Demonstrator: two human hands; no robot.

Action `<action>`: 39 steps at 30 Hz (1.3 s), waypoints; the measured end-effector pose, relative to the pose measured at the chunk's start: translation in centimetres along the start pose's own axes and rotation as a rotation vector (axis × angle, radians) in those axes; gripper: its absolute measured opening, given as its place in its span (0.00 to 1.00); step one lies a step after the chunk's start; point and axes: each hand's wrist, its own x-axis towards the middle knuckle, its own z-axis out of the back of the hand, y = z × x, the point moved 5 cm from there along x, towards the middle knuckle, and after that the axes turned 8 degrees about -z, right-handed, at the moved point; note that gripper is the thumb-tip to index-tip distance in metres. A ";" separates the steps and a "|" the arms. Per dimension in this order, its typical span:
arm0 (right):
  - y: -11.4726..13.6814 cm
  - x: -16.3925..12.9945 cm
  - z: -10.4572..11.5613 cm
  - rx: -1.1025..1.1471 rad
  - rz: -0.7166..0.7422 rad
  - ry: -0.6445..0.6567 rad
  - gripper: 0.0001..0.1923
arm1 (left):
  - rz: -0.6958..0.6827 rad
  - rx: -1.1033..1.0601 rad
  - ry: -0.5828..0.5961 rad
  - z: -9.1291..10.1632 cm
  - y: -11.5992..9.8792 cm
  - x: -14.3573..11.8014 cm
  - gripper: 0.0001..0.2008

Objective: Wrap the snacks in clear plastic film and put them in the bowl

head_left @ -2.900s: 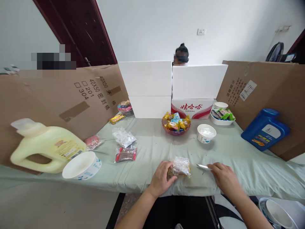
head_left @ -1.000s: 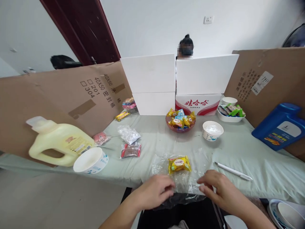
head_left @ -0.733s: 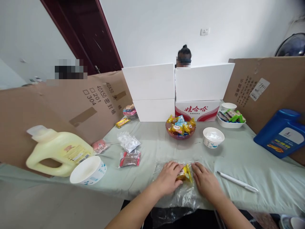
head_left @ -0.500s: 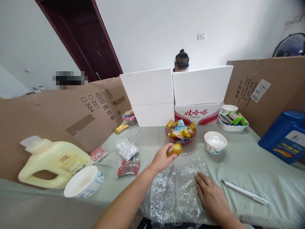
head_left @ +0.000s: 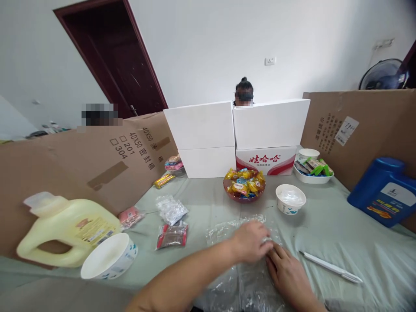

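Note:
A clear plastic bag (head_left: 235, 277) lies crinkled on the table in front of me. Over its right side my left hand (head_left: 251, 240) is closed, its fingertips gripping the film beside my right fingers. My right hand (head_left: 289, 271) has its fingers bent together at the bag's right edge, seemingly pinching it; the exact hold is partly hidden. Beyond the hands stands a reddish translucent bowl (head_left: 244, 198), heaped with yellow-wrapped snacks (head_left: 240, 187) and some blue ones. No snack shows in either hand.
On the right are a white bowl (head_left: 290, 203), a pen (head_left: 331, 266), a tray of packets (head_left: 313, 177) and a blue jug (head_left: 381, 193). Left are a paper bowl (head_left: 108, 260), a yellow jug (head_left: 68, 229) and small packets (head_left: 172, 235). White boxes (head_left: 206, 160) stand behind.
My left hand has let go of the yellow-wrapped snack near the bowl and come down to the plastic bag beside my right hand. My right fingers, formerly flat, are now bent.

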 end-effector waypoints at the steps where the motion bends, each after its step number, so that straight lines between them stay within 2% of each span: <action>1: 0.0 0.0 0.1 0.001 -0.005 0.007 0.17 | 0.024 0.025 0.038 -1.6 -0.1 -1.9 0.16; 3: 0.1 0.2 0.2 -0.004 -0.006 0.025 0.17 | 0.117 0.091 0.050 -3.3 1.3 -5.4 0.24; 5: 0.2 0.3 0.2 -0.013 0.000 0.048 0.17 | 0.219 0.120 0.044 -3.3 4.1 -8.3 0.25; 7: 0.3 0.5 0.3 -0.011 0.012 0.074 0.18 | 0.352 0.144 -0.019 -1.8 6.9 -10.8 0.22; 9: 0.4 0.5 0.7 0.014 0.011 0.089 0.17 | 0.445 0.144 -0.163 0.6 8.0 -13.2 0.16; 11: 0.3 0.2 1.7 0.071 -0.012 0.081 0.17 | 0.404 0.063 -0.300 2.4 6.8 -15.2 0.13; 13: 0.2 -0.3 2.9 0.136 -0.023 0.072 0.17 | 0.283 -0.090 -0.340 3.1 3.9 -16.9 0.12; 14: 0.1 -0.7 3.5 0.166 -0.003 0.095 0.17 | 0.214 -0.169 -0.299 2.9 2.2 -17.7 0.14; 16: 0.0 -1.7 4.1 0.209 0.099 0.211 0.20 | 0.112 -0.246 -0.123 1.6 -0.7 -18.9 0.27; 18: -0.2 -2.9 4.3 0.214 0.221 0.349 0.31 | 0.074 -0.225 0.070 -0.1 -2.3 -20.1 0.39; 19: -0.4 -3.4 4.3 0.200 0.255 0.386 0.35 | 0.076 -0.197 0.133 -0.8 -2.6 -20.5 0.40; 20: -0.6 -3.8 4.4 0.179 0.265 0.396 0.36 | 0.084 -0.170 0.160 -1.3 -2.5 -20.9 0.36; 21: -0.9 -4.1 4.5 0.157 0.254 0.387 0.31 | 0.092 -0.152 0.151 -1.6 -2.4 -21.2 0.29; 23: -1.1 -4.7 4.8 0.136 0.212 0.360 0.13 | 0.107 -0.150 0.067 -1.4 -2.0 -21.4 0.16; 24: -1.1 -4.9 5.0 0.142 0.199 0.354 0.08 | 0.116 -0.170 0.016 -1.0 -1.9 -21.4 0.13; 27: -0.4 -5.6 6.1 0.211 0.203 0.362 0.09 | 0.209 -0.307 -0.079 0.3 -1.8 -21.1 0.10; 31: -0.1 -6.2 7.3 0.352 0.159 0.411 0.07 | 0.436 -0.543 0.000 1.3 -1.3 -20.6 0.08; 33: -0.1 -6.1 7.3 0.426 0.113 0.450 0.08 | 0.516 -0.584 0.003 1.6 -0.6 -20.1 0.08; 35: 0.1 -5.6 7.2 0.485 0.079 0.433 0.09 | 0.577 -0.500 -0.054 2.1 0.5 -19.6 0.07; 39: 1.4 -3.5 7.7 0.540 0.089 0.260 0.08 | 0.655 -0.251 -0.119 2.3 2.2 -19.1 0.06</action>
